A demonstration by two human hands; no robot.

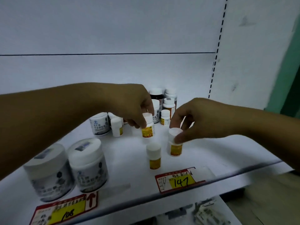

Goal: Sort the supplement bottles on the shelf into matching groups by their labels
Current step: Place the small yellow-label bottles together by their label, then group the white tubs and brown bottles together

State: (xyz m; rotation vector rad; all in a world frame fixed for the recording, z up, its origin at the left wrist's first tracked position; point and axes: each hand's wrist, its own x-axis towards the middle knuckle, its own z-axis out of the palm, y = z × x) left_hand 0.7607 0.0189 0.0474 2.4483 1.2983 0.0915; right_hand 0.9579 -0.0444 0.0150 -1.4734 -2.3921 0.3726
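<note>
My left hand (134,106) pinches a small white bottle with an orange label (148,127) by its cap, mid-shelf. My right hand (193,120) grips the white cap of a matching orange-label bottle (175,146) just to the right. A third matching small bottle (154,155) stands free in front, between them. Two large white jars with grey labels (88,164) stand at the front left. Another grey-label jar (99,123) and a small white bottle (116,126) stand behind my left forearm. Several mixed bottles (165,108) cluster at the back.
The white shelf (129,184) has a front rail with red and yellow price tags (178,180) marked 147 and 108. A white back panel and a slotted upright (215,62) close the rear and right. A lower shelf with packets (204,211) shows below.
</note>
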